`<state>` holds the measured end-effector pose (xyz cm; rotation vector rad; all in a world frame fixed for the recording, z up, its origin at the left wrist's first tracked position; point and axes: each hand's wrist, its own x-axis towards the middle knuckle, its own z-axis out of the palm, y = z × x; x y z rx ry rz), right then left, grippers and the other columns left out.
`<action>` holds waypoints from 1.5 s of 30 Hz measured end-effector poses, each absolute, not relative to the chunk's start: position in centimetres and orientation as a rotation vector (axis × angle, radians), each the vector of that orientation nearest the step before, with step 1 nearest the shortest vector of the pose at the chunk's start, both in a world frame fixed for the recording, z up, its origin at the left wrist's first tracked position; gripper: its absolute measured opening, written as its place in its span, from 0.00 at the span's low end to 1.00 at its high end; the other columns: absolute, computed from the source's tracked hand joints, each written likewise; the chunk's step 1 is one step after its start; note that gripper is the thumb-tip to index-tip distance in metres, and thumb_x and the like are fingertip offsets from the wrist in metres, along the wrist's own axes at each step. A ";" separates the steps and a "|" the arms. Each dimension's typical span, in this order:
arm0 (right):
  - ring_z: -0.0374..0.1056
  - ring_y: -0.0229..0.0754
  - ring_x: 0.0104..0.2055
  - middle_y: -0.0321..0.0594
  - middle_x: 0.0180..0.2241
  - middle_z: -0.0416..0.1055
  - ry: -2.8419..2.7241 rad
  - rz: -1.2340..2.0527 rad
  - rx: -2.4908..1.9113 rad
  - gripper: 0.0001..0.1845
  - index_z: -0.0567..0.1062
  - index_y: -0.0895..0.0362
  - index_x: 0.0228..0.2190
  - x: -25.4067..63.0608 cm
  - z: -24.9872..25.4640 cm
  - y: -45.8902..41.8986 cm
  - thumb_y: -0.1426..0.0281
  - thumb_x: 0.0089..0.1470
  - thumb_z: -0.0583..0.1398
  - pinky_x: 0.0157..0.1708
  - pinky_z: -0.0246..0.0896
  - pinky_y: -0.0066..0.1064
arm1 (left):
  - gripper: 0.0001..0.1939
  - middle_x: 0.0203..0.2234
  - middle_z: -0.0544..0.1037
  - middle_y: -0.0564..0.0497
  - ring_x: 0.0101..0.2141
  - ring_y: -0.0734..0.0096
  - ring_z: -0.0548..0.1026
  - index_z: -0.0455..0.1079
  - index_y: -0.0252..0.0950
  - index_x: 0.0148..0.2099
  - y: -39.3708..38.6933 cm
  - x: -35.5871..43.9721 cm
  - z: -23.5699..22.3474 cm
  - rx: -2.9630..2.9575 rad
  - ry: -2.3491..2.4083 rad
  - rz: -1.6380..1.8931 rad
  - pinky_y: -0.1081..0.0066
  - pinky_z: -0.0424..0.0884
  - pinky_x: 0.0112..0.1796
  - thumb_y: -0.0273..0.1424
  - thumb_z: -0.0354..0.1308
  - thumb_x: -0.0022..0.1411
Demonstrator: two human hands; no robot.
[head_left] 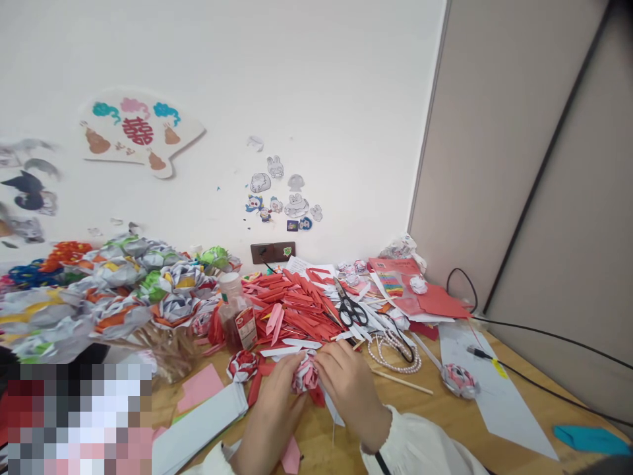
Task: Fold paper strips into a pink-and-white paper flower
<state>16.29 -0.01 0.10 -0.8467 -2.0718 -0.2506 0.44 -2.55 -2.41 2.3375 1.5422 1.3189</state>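
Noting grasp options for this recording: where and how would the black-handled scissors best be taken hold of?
Probably by the black handle loops, from above on the wearer's side: the loops face the wearer, while the blades point toward the wall, with red folded paper crowding their left.

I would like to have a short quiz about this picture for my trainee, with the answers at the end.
1. What do the left hand and right hand hold between them?
2. True or false: the black-handled scissors are in the right hand.
3. Which is nearest to the pearly bead strand: (A) turquoise paper, (B) wooden stick, (C) fan-shaped wall cut-out?

Key: 1. A pink-and-white paper flower. 2. False; they lie on the paper pile. 3. B.
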 end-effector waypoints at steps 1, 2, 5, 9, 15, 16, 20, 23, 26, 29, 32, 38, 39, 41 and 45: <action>0.61 0.43 0.32 0.40 0.28 0.68 -2.076 -0.266 -0.852 0.16 0.72 0.58 0.29 16.3 0.1 0.0 0.73 0.63 0.47 0.30 0.57 0.34 | 0.25 0.47 0.74 0.44 0.49 0.60 0.71 0.63 0.37 0.52 -2.6 0.5 -2.3 2.336 1.535 1.324 0.58 0.68 0.50 0.17 0.48 0.51; 0.61 0.43 0.31 0.40 0.28 0.68 -2.079 -0.281 -0.855 0.16 0.72 0.58 0.30 16.3 0.0 0.0 0.73 0.63 0.47 0.29 0.57 0.34 | 0.25 0.47 0.74 0.44 0.49 0.60 0.71 0.63 0.37 0.52 -2.6 0.6 -2.3 2.331 1.527 1.332 0.57 0.68 0.50 0.17 0.49 0.51; 0.61 0.44 0.32 0.41 0.30 0.69 -2.062 -0.309 -0.844 0.14 0.72 0.58 0.32 16.3 0.0 0.0 0.73 0.63 0.48 0.29 0.57 0.34 | 0.23 0.44 0.75 0.44 0.46 0.58 0.73 0.64 0.37 0.50 -2.7 0.9 -1.7 2.275 1.512 1.375 0.56 0.69 0.47 0.19 0.49 0.52; 0.61 0.44 0.32 0.42 0.31 0.70 -2.013 -0.311 -0.793 0.13 0.72 0.59 0.35 16.5 0.1 -0.2 0.73 0.63 0.48 0.30 0.57 0.34 | 0.22 0.41 0.76 0.44 0.43 0.57 0.74 0.66 0.37 0.48 -3.0 1.3 -0.8 2.206 1.501 1.425 0.57 0.71 0.44 0.19 0.49 0.50; 0.61 0.43 0.31 0.42 0.30 0.70 -2.017 -0.304 -0.743 0.16 0.72 0.59 0.37 16.4 0.0 -0.1 0.74 0.64 0.46 0.29 0.57 0.33 | 0.23 0.43 0.76 0.45 0.44 0.57 0.74 0.66 0.37 0.48 -3.1 1.4 -0.8 2.170 1.484 1.454 0.57 0.70 0.46 0.19 0.49 0.49; 0.61 0.43 0.31 0.42 0.30 0.70 -2.019 -0.294 -0.746 0.16 0.73 0.59 0.36 16.4 0.0 0.0 0.73 0.64 0.45 0.29 0.57 0.33 | 0.23 0.43 0.76 0.45 0.44 0.57 0.74 0.66 0.37 0.48 -3.1 1.4 -0.9 2.172 1.475 1.454 0.57 0.70 0.46 0.19 0.50 0.49; 0.61 0.43 0.32 0.41 0.30 0.70 -2.001 -0.250 -0.790 0.15 0.73 0.58 0.35 16.4 0.0 0.0 0.71 0.63 0.47 0.30 0.57 0.34 | 0.22 0.43 0.75 0.44 0.44 0.58 0.73 0.65 0.37 0.49 -3.0 1.2 -1.1 2.160 1.464 1.415 0.57 0.70 0.46 0.20 0.51 0.50; 0.62 0.43 0.33 0.41 0.29 0.69 -1.974 -0.211 -0.826 0.14 0.72 0.57 0.33 16.4 0.0 -0.1 0.71 0.63 0.48 0.31 0.58 0.34 | 0.21 0.43 0.75 0.44 0.44 0.58 0.73 0.65 0.37 0.48 -3.0 1.1 -1.0 2.164 1.479 1.417 0.58 0.70 0.45 0.20 0.51 0.51; 0.61 0.43 0.31 0.40 0.28 0.68 -1.975 -0.211 -0.845 0.16 0.72 0.57 0.31 16.3 -0.1 -0.1 0.70 0.64 0.47 0.30 0.57 0.34 | 0.22 0.43 0.75 0.44 0.44 0.59 0.73 0.65 0.37 0.49 -3.0 1.2 -0.9 2.178 1.469 1.422 0.58 0.70 0.45 0.19 0.51 0.50; 0.61 0.43 0.30 0.40 0.26 0.68 -1.988 -0.241 -0.856 0.19 0.72 0.57 0.31 16.2 -0.1 -0.1 0.70 0.65 0.44 0.29 0.57 0.33 | 0.23 0.43 0.75 0.44 0.45 0.58 0.73 0.65 0.37 0.49 -3.0 1.2 -0.9 2.159 1.448 1.431 0.58 0.70 0.46 0.19 0.52 0.50; 0.61 0.42 0.30 0.40 0.26 0.67 -2.005 -0.261 -0.869 0.19 0.72 0.57 0.31 16.2 -0.1 -0.1 0.70 0.65 0.45 0.29 0.57 0.32 | 0.21 0.43 0.75 0.44 0.45 0.57 0.73 0.66 0.38 0.49 -3.0 1.2 -1.0 2.140 1.446 1.432 0.57 0.69 0.46 0.21 0.52 0.51; 0.63 0.43 0.32 0.40 0.28 0.68 -1.931 -0.131 -0.946 0.16 0.71 0.56 0.30 16.6 0.3 -0.3 0.70 0.63 0.46 0.32 0.57 0.33 | 0.20 0.43 0.74 0.44 0.45 0.58 0.73 0.62 0.37 0.49 -3.0 1.1 -1.2 1.977 1.546 1.482 0.55 0.69 0.47 0.25 0.54 0.52; 0.63 0.43 0.32 0.40 0.28 0.69 -1.910 -0.094 -0.948 0.16 0.71 0.56 0.30 16.7 0.4 -0.4 0.70 0.63 0.47 0.32 0.58 0.33 | 0.20 0.43 0.75 0.44 0.44 0.58 0.74 0.62 0.37 0.49 -3.0 1.1 -1.2 1.943 1.560 1.492 0.55 0.69 0.46 0.26 0.54 0.52; 0.65 0.41 0.32 0.39 0.28 0.70 -1.903 0.013 -0.922 0.14 0.72 0.56 0.30 16.7 0.6 -0.4 0.70 0.62 0.49 0.32 0.58 0.31 | 0.19 0.40 0.75 0.44 0.42 0.58 0.74 0.62 0.36 0.47 -2.8 1.1 -1.0 1.879 1.566 1.510 0.56 0.70 0.44 0.28 0.56 0.51; 0.67 0.38 0.29 0.36 0.27 0.72 -1.891 0.253 -0.874 0.06 0.73 0.56 0.31 16.4 0.5 -0.2 0.72 0.57 0.56 0.30 0.59 0.27 | 0.19 0.37 0.74 0.46 0.40 0.58 0.75 0.61 0.36 0.44 -2.5 1.1 -0.9 1.783 1.534 1.582 0.57 0.72 0.41 0.31 0.58 0.49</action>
